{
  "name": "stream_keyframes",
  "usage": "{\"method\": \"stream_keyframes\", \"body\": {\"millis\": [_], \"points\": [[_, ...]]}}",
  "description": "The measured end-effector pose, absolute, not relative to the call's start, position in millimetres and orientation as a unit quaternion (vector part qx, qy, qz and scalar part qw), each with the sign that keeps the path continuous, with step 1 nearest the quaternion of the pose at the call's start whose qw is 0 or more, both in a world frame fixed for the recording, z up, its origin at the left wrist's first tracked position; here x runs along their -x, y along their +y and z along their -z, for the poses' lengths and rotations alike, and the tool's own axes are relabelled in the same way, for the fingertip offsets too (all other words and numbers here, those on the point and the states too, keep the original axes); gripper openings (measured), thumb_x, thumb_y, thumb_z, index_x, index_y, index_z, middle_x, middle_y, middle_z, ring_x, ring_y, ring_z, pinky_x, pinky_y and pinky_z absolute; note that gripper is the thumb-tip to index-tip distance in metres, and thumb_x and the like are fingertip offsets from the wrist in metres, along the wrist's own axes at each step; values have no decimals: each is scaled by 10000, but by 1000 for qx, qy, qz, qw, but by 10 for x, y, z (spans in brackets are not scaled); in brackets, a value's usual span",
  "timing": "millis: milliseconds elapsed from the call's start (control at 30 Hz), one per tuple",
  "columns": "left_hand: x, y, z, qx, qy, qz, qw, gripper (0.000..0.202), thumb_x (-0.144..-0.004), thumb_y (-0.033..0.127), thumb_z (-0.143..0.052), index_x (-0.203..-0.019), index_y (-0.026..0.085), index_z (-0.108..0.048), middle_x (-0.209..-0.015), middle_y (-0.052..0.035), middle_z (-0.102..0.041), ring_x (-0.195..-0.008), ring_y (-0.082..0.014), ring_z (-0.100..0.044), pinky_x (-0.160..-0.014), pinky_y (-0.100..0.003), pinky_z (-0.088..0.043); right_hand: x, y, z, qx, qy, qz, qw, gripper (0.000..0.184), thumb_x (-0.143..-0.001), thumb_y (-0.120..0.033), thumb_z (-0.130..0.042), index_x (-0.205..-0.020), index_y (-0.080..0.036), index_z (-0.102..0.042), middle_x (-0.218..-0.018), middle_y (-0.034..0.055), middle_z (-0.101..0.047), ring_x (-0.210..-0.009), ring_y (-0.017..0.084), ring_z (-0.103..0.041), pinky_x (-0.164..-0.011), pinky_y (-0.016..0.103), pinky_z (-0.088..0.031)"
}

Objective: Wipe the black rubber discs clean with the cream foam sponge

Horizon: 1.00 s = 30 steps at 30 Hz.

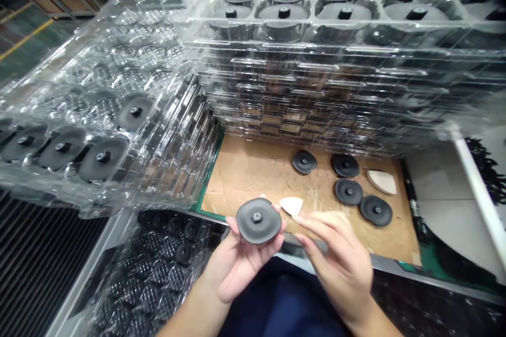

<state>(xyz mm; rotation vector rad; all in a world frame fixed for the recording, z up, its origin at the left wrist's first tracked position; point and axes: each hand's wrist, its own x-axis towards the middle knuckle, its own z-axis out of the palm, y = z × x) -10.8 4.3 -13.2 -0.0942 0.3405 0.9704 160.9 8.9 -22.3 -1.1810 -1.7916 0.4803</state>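
On the upturned fingers of my left hand (253, 258) rests a dark grey rounded disc with a raised hub (259, 221); fingers and thumb grip its edge. My right hand (340, 263) is just to the right, thumb and index finger apart. Its fingertips are beside a small white wedge-shaped piece (291, 205) at the cardboard's near side; I cannot tell whether they touch it. Several similar discs lie farther right on the cardboard, among them a disc (304, 161) and another disc (376, 210). A second pale wedge (382, 181) lies near them.
A tall stack of clear plastic trays (316, 79) holding discs stands behind the cardboard sheet (245, 168). At the left is another tray stack (166, 137), its top layer partly filled. Below it sits a lower tray (150, 274) with dark parts. A white rail (480, 189) runs along the right.
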Motion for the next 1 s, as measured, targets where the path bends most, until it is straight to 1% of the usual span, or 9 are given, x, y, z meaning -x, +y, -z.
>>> {"method": "stream_keyframes", "body": {"millis": [67,200,333,500,700,867,900,967,1000], "points": [[80,43,121,62,148,-466,870,429,-806,421,-568,-1141,166,-649,-1193,-51,-675,-1086,-190,-636,-969,-270,-485,-1588,94,31,428,-747,-166,481,277,-793,-51,-653,-1046,-161,-645,-892,63,-681,-825,183,-584,-710,344,-461],[24,38,78,98,142,-470,866,421,-823,400,-548,-1134,135,-647,-1183,-62,-678,-1090,-174,-633,-972,-263,-483,-1593,121,-68,412,-768,-117,475,254,-757,-5,-670,-984,-120,-681,-879,86,-713,-787,196,-586,-681,366,-440],[-30,29,35,113,155,-470,862,418,-838,409,-520,-1101,117,-663,-1151,-66,-697,-1062,-175,-649,-961,-262,-492,-1617,130,-25,416,-773,-94,470,241,-765,-12,-663,-982,-115,-682,-869,93,-717,-773,194,-577,-675,366,-439],[-82,14,38,120,173,-479,852,472,-911,406,-366,-1105,88,-657,-1149,-79,-696,-1077,-167,-640,-961,-258,-492,-1606,177,11,430,-768,-58,471,164,-775,-60,-670,-905,-161,-670,-768,50,-697,-720,174,-569,-676,346,-446],[-63,40,64,90,143,-467,868,491,-866,429,-449,-1119,57,-645,-1157,-91,-687,-1099,-189,-627,-974,-242,-474,-1651,138,69,471,-706,-185,496,144,-793,-72,-634,-873,-191,-645,-767,26,-658,-720,160,-572,-664,318,-460],[-58,70,86,104,148,-465,867,469,-855,420,-481,-1125,74,-646,-1165,-87,-685,-1099,-176,-627,-983,-230,-464,-1674,123,48,467,-728,-153,478,228,-791,-75,-649,-966,-223,-657,-773,20,-647,-729,162,-550,-676,325,-444],[-59,72,90,108,154,-463,866,457,-844,417,-503,-1114,80,-654,-1162,-85,-687,-1091,-178,-632,-974,-226,-471,-1681,137,50,469,-731,-150,473,202,-801,-89,-645,-955,-219,-654,-769,20,-645,-722,160,-547,-676,325,-438],[-56,74,97,114,171,-460,864,445,-809,425,-556,-1094,103,-671,-1157,-79,-692,-1070,-196,-644,-940,-229,-498,-1704,175,88,484,-729,-171,453,74,-839,-135,-613,-835,-206,-633,-714,11,-624,-682,152,-537,-650,310,-429],[-51,75,101,114,181,-461,861,439,-790,430,-582,-1090,123,-677,-1156,-74,-693,-1060,-208,-650,-921,-238,-512,-1717,193,131,502,-726,-186,433,105,-861,-163,-587,-764,-202,-605,-680,5,-605,-658,147,-532,-627,298,-427]]}}
